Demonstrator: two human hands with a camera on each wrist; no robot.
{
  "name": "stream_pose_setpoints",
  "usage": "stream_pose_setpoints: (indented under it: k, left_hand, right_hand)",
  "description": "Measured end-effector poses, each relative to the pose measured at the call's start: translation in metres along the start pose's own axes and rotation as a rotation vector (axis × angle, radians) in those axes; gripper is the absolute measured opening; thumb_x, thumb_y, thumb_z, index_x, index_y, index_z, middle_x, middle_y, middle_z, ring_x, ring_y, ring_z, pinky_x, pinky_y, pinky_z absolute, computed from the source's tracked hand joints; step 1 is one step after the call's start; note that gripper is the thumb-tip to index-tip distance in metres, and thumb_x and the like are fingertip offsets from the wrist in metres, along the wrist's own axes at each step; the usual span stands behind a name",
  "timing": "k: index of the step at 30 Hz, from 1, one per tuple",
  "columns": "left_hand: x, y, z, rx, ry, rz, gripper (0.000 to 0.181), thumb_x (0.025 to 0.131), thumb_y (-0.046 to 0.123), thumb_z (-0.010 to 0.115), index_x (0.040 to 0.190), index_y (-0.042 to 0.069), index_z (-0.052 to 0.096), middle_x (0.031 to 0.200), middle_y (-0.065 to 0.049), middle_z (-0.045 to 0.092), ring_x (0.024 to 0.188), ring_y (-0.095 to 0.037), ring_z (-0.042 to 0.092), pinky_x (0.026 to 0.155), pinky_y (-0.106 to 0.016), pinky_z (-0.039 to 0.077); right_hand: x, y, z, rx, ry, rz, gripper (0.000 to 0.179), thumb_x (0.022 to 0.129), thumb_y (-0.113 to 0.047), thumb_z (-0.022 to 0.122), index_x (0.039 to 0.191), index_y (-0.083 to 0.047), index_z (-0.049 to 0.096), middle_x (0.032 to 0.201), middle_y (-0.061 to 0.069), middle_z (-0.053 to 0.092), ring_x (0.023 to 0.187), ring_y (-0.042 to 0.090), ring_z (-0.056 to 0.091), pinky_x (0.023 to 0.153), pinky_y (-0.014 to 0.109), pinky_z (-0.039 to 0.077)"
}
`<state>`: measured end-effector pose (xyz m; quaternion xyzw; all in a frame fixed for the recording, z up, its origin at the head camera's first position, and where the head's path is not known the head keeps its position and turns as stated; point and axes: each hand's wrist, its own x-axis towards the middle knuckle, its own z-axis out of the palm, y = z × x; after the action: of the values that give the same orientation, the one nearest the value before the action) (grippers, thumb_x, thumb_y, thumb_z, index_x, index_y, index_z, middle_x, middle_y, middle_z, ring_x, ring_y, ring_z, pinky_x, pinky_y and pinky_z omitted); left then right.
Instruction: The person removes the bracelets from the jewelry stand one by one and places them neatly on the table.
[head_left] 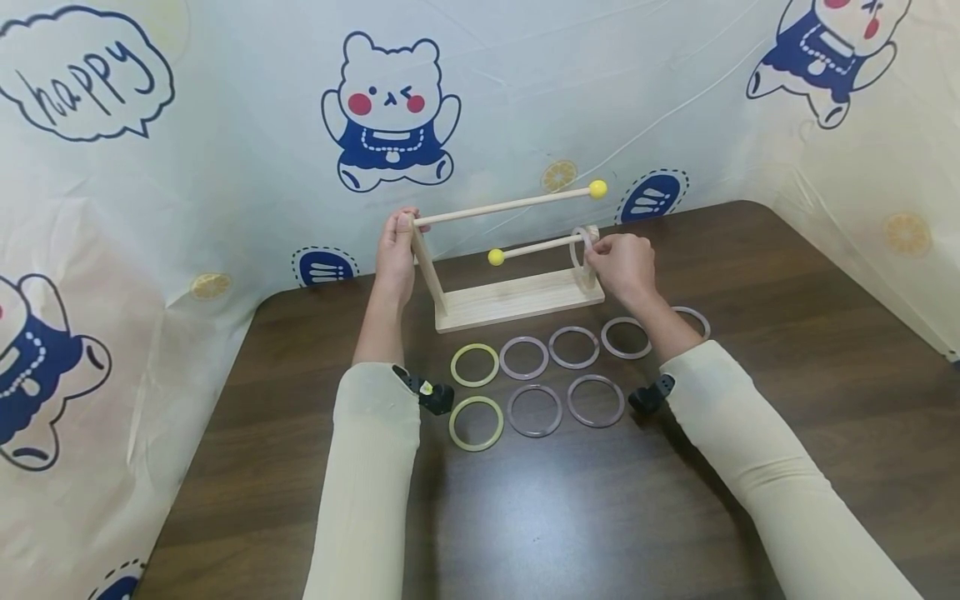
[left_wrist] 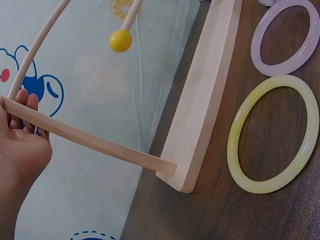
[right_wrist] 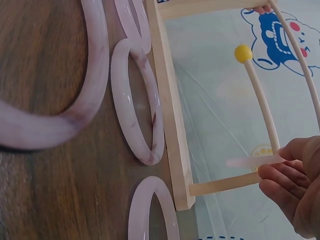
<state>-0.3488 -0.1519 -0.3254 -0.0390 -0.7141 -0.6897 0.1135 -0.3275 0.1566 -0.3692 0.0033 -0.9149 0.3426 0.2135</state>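
A wooden bangle stand (head_left: 517, 302) sits near the table's back edge, with two rods tipped by yellow balls. My left hand (head_left: 397, 254) grips the top of its left post (head_left: 427, 268), thumb in front and fingers behind. At the right end, my right hand (head_left: 624, 265) pinches a pale purple bangle (head_left: 576, 250). That bangle is around the lower rod (head_left: 542, 247), close to the right post. In the right wrist view the pinched bangle (right_wrist: 245, 162) is seen edge-on, and the lower rod's yellow ball (right_wrist: 243, 53) is at the free end.
In front of the stand, two rows of bangles lie flat on the brown table (head_left: 300, 500). Two are yellow, including the front-left bangle (head_left: 476, 450); several are pale purple, such as the front-right bangle (head_left: 596, 425). A printed cloth (head_left: 525, 100) hangs behind the table.
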Motion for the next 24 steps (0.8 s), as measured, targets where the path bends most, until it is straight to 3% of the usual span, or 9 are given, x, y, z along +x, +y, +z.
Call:
stream_pose_setpoints:
  k: [6, 24]
  left_hand:
    - [-0.0004, -0.0004, 0.0003, -0.014, 0.004, 0.001, 0.034, 0.098, 0.037, 0.035, 0.118, 0.014, 0.050, 0.106, -0.001, 0.054, 0.116, -0.018, 0.043, 0.100, -0.036, 0.026]
    - [-0.0009, 0.0005, 0.0009, -0.057, 0.009, -0.011, 0.034, 0.098, 0.036, 0.037, 0.119, 0.013, 0.050, 0.104, -0.001, 0.054, 0.115, -0.019, 0.044, 0.100, -0.033, 0.027]
  right_hand:
    - [-0.0001, -0.0012, 0.0007, 0.010, 0.006, -0.012, 0.016, 0.082, -0.016, 0.064, 0.084, -0.003, 0.074, 0.082, 0.012, 0.069, 0.073, 0.029, 0.061, 0.066, 0.041, 0.042]
    - [-0.0009, -0.0046, 0.0030, 0.047, 0.028, -0.033, 0.016, 0.082, -0.017, 0.065, 0.086, -0.004, 0.074, 0.080, 0.011, 0.069, 0.070, 0.027, 0.062, 0.064, 0.040, 0.042]
